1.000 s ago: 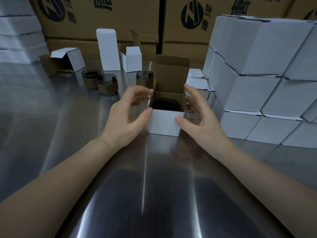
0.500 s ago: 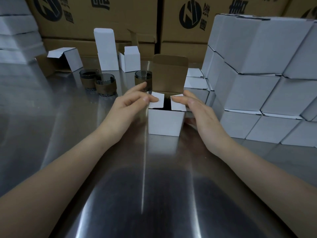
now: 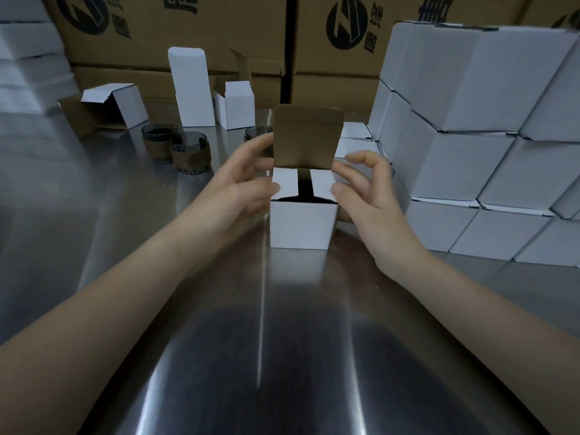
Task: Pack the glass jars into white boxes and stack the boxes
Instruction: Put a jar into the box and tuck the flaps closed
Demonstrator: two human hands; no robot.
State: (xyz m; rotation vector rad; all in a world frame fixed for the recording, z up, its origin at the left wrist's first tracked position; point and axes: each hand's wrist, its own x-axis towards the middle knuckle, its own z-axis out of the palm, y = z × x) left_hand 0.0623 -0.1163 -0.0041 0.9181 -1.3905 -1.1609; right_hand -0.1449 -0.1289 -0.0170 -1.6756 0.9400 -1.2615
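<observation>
Box (image 3: 299, 224) seemingly touching both hands' fingers (image 3: 340, 191).

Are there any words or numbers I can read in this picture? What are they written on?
Nothing can be read for sure.
Big brown cartons at the back: a round black logo and black characters, cut off by the frame edge and blurred, so not readable.
White box between the hands: blank.
Stack of white boxes on the right: blank.
Glass jars: brown bands, no writing visible.

Jars (image 3: 189, 152) left of box (image 3: 299, 224)
</observation>
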